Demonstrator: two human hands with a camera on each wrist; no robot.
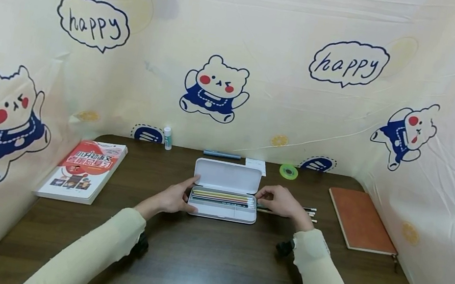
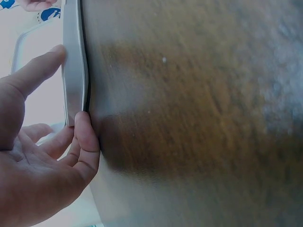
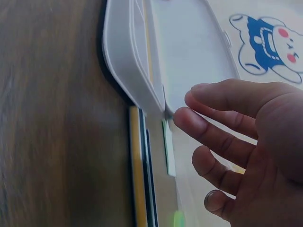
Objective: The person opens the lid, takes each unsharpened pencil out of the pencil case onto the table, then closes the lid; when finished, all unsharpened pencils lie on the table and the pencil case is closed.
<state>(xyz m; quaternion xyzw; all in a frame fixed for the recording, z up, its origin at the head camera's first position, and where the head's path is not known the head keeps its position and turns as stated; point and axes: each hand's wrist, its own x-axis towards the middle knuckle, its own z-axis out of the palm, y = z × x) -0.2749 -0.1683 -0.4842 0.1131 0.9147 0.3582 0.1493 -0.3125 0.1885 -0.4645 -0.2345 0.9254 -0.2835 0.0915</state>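
A white metal pencil case (image 1: pixel 223 212) lies on the table with its lid (image 1: pixel 227 176) raised at the back. Several pencils (image 1: pixel 223 197) lie side by side in its rear compartment. My left hand (image 1: pixel 175 197) grips the left end, thumb (image 2: pixel 45 64) on the front rim and fingers bent round the corner. At the right end hovers my right hand (image 1: pixel 282 201), its fingers (image 3: pixel 222 142) loosely bent, with nothing visible between thumb and fingertips. Beneath it, more pencils (image 1: pixel 310 214) lie on the table beside the case, partly hidden by the hand in the head view.
A white and red book (image 1: pixel 82 171) lies at the left, a brown notebook (image 1: pixel 362 220) at the right. Along the back are a glue stick (image 1: pixel 167 138), a blue bar-shaped item (image 1: pixel 222 154), a white paper (image 1: pixel 256 166) and a green tape roll (image 1: pixel 288 172). Printed cloth surrounds the table.
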